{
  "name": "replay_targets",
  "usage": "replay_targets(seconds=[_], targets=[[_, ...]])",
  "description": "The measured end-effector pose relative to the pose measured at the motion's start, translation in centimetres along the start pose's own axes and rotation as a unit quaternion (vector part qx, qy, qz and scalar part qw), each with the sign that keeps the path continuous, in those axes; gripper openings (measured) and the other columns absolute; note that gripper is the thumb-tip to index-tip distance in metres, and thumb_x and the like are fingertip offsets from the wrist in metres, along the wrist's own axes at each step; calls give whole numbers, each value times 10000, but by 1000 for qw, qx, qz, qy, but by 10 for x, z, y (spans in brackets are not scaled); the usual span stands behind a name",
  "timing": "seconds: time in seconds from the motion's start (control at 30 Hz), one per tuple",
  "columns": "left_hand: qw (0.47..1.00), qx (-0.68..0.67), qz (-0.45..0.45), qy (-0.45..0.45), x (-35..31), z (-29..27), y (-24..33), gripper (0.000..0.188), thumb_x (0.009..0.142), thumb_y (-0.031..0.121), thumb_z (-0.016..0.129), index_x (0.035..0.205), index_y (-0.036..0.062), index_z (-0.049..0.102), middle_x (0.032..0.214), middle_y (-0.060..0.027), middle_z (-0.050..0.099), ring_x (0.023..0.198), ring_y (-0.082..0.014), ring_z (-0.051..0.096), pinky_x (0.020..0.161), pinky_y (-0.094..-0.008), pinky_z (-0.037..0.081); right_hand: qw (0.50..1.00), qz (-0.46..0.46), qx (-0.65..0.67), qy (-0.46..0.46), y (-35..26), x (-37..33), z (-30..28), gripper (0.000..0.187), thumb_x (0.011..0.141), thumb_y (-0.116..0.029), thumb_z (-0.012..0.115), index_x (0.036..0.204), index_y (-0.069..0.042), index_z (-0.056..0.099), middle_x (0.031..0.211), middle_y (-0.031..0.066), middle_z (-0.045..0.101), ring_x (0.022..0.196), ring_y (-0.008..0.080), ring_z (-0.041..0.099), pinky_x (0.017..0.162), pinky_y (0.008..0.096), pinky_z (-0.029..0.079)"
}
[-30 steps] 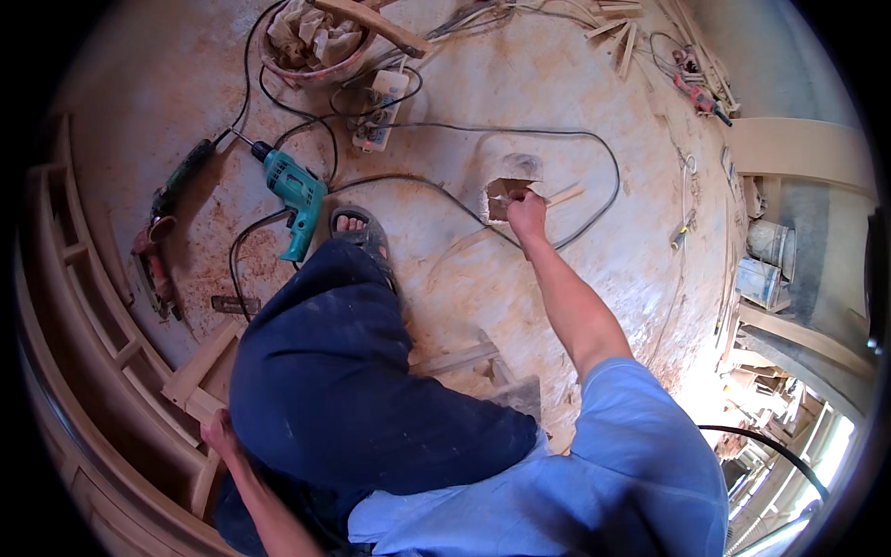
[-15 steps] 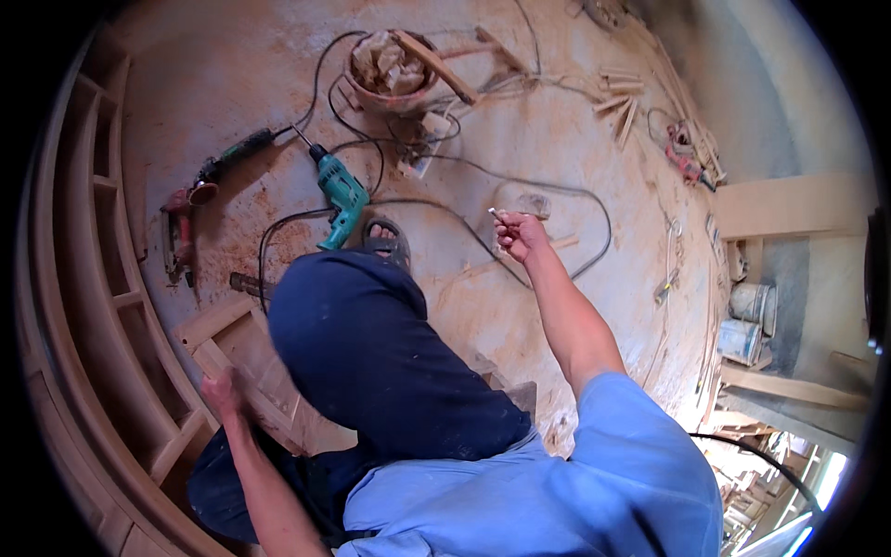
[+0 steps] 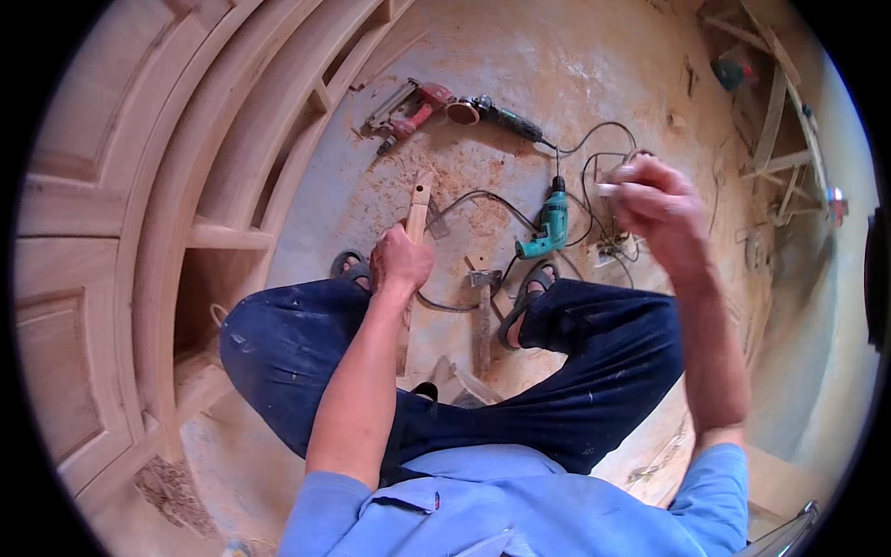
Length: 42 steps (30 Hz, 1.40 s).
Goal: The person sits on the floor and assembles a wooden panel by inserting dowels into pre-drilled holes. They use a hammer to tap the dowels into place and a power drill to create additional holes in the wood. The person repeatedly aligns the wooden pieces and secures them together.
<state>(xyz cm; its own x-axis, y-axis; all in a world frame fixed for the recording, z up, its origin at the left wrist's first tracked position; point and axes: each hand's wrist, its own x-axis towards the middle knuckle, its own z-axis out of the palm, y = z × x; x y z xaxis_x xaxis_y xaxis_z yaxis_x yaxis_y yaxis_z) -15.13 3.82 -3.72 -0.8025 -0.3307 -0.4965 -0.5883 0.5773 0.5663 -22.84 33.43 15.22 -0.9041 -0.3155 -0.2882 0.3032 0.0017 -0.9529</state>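
Observation:
My left hand (image 3: 401,260) is closed around a wooden frame (image 3: 419,200), which stands nearly edge-on between my knees and has a dark hole near its far end. Raised above my right knee, my right hand (image 3: 661,206) is blurred by motion. Its fingers pinch a small white stick (image 3: 606,189) that looks like a cigarette. On the floor between my feet lies a hammer (image 3: 484,320) with a wooden handle. A teal power drill (image 3: 552,223) rests just beyond my right foot, its bit pointing away.
A curved wooden cabinet (image 3: 218,237) with open compartments runs along my left. Farther off lie a red nail gun (image 3: 422,110) and an angle grinder (image 3: 506,119). Black cords (image 3: 594,139) wind over the dusty floor. A wooden trestle (image 3: 784,121) stands at the far right.
The view has swung left toward the cabinet. My left hand has brought the wooden frame upright between my knees. My right hand has risen closer, keeping the white stick.

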Motion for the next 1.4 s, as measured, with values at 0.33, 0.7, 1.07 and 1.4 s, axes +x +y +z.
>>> replay_targets(seconds=[0.33,0.7,1.07,1.4], targets=[[999,-33,-9,-29,0,8,15,427,796,145,599,1188,-19,637,1285,-252,604,1194,-419,597,1045,-481,466,994,93,25,50,152,105,105,35,969,-46,622,981,-19,643,799,42,632,605,100,536,490,239,381],[999,-31,27,-6,1,9,12,416,727,102,628,1129,-5,646,1221,-234,626,1168,-426,604,989,-481,497,921,-92,-369,88,179,126,129,37,945,-41,618,929,-11,634,752,67,635,655,174,608,602,320,487],[998,-52,28,-10,0,9,11,432,751,115,624,1167,-3,625,1253,-247,602,1154,-431,610,989,-473,496,741,-295,-597,-91,156,131,134,265,793,0,639,1056,-21,621,899,168,643,880,400,644,739,461,545],[999,-36,26,3,8,2,7,325,784,154,623,1026,-60,654,1137,-294,629,1055,-472,634,924,-523,520,886,207,-395,130,399,76,9,229,918,-218,594,814,-40,694,746,116,660,679,262,623,595,374,485]])
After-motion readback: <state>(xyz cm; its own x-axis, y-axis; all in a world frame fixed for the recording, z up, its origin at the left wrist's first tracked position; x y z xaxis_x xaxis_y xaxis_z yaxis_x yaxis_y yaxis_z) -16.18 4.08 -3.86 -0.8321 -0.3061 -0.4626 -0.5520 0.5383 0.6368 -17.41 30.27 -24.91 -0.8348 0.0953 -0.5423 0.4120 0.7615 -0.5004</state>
